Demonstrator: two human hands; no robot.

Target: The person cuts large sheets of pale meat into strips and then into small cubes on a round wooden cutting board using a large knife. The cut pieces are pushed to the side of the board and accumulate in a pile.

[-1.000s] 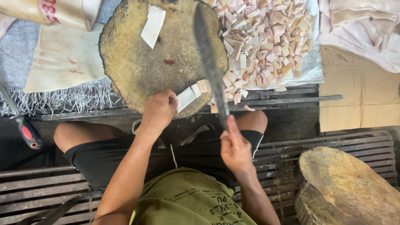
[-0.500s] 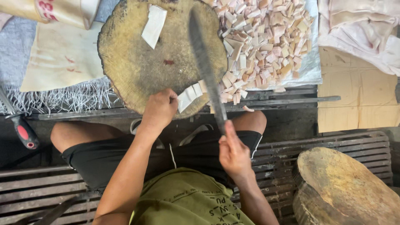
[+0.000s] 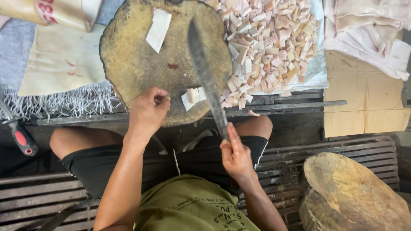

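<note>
A round wooden chopping block (image 3: 141, 64) lies in front of me. My right hand (image 3: 234, 153) grips the handle of a long dark knife (image 3: 205, 75), whose blade reaches out over the block. My left hand (image 3: 147, 112) rests at the block's near edge with the fingers curled, just left of a few small pale cut pieces (image 3: 192, 96). What it pinches I cannot tell. A longer pale strip (image 3: 158, 30) lies at the far side of the block.
A large heap of cut pale cubes (image 3: 269, 42) covers a sheet to the right. Pale slabs (image 3: 368, 34) lie far right, cardboard (image 3: 364, 98) below them. A second wooden block (image 3: 355, 192) sits lower right. A red-handled tool (image 3: 19, 137) lies left.
The knife blade has swung slightly leftward over the block. My left hand has drawn back from the cut pieces, which now lie free beside the blade.
</note>
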